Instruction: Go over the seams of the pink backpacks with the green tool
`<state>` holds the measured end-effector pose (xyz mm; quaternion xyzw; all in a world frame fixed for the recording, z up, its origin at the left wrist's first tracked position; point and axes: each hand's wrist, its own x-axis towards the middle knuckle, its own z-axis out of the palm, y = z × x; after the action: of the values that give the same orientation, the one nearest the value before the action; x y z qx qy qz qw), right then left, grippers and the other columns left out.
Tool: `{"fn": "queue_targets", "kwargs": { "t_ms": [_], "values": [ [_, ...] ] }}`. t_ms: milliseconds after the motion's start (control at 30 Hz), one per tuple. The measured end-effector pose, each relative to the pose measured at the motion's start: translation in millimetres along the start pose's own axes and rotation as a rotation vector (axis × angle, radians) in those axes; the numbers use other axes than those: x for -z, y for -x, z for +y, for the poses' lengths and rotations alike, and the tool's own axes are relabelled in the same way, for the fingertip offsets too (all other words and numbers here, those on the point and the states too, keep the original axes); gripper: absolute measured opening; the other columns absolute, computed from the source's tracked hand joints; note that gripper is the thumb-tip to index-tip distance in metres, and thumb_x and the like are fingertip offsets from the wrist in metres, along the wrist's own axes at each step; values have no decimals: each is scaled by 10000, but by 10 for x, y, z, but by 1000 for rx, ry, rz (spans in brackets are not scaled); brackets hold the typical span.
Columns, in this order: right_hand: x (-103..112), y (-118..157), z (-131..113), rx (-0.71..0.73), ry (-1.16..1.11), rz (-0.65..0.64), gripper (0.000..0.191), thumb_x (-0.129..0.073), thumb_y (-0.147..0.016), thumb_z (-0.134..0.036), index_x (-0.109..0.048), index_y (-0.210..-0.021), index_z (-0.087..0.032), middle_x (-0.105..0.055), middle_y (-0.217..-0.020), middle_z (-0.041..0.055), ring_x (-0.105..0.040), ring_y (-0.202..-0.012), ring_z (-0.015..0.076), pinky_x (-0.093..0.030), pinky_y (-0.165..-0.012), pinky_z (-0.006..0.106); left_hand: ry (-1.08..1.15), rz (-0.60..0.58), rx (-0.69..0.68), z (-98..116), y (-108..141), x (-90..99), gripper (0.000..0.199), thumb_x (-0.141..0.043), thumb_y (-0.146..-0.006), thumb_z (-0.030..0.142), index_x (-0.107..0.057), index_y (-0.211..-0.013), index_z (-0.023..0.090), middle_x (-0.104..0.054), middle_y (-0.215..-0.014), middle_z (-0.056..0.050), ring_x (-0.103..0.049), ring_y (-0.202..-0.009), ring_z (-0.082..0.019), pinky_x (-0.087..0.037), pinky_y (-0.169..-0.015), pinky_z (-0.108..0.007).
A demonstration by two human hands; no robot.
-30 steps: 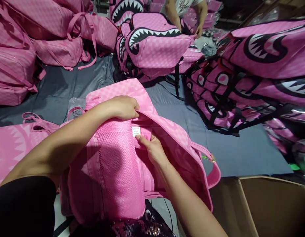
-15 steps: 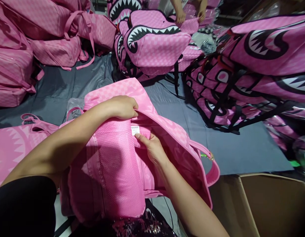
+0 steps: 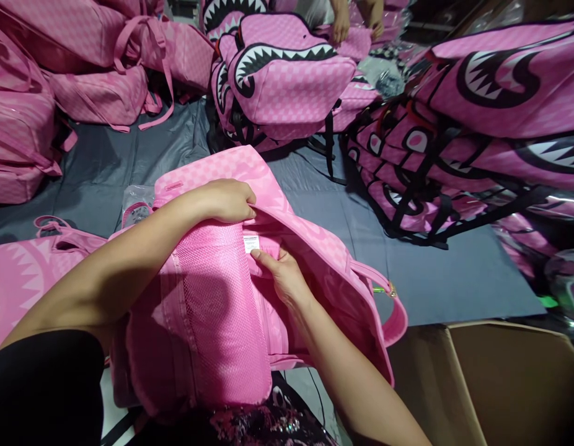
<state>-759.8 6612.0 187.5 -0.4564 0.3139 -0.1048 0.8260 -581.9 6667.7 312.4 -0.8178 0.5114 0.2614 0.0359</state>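
- Moved since the earliest frame: a co-worker's hands, now farther back, behind a shark-mouth backpack; the whole scene sits slightly farther left in view.
- Left hand: reaches across the open pink backpack, fingers curled together and clamped on its upper edge.
- Right hand: inside the opening, thumb at the lower edge of a white label, closed on the inner fabric; fingers partly hidden.
- Open pink backpack: in front of the wearer, mesh panel facing up, strap loop at right.
- Pink backpacks: piled at upper left.
- Black-trimmed backpacks: stacked at right.
- Grey-covered table: beneath the piles.
- Cardboard box: lower right, open, beside the table.
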Motion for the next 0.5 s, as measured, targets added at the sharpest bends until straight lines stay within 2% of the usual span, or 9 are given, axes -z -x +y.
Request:
{"fn": "queue_targets", "kwargs": {
  "t_ms": [500],
  "values": [
    [-15,-13,15,41,40,-16,392,-869,-580,-354,-725,-909,-198,-761,-903,12,-688,-793,160,-535,-820,310,2,5,-18,2,63,22,375,-486,-849,356,-721,-1082,179,-728,-903,-70,-612,-763,-193,-365,-656,-281]
  ]
}}
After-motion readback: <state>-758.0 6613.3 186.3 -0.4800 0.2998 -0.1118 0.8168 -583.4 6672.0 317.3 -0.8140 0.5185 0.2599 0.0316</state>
